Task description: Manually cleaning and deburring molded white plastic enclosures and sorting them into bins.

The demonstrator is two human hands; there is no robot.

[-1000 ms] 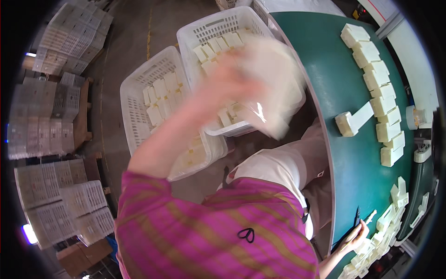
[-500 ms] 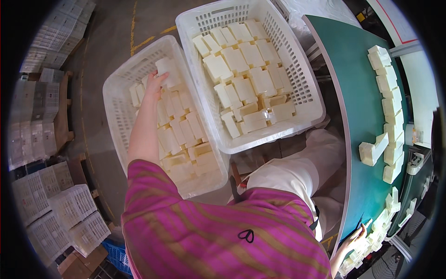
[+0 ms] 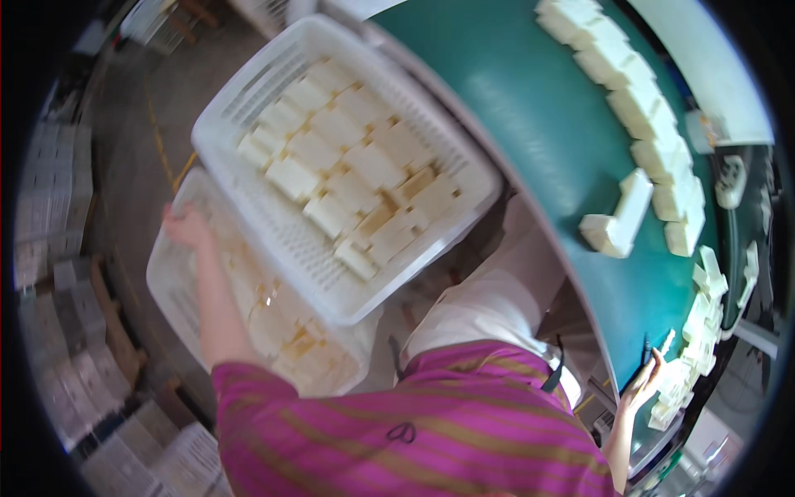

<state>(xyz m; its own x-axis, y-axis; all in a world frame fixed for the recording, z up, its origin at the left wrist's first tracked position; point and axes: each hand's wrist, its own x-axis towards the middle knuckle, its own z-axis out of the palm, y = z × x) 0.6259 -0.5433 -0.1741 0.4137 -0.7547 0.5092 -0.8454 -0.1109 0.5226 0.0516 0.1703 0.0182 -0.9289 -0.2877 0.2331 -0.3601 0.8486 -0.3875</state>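
Two baskets left of table [image 3: 497,91]: nearer basket [image 3: 389,287] packed with cream blocks [image 3: 315,151]; farther basket [image 3: 168,286] holds more under clear film [image 3: 267,302]. Left hand [image 3: 189,225], half second ago on block inside farther basket, now at its rim; grip blurred, cannot tell. Right hand [image 3: 641,383] over table, fingers bent beside dark tool [image 3: 647,348], hold unclear.

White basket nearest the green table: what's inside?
The white basket holds cream block-shaped pieces packed in rows, with some gaps between them. The pieces on top cover what lies beneath, so any lower layers and the basket's floor can't be seen.
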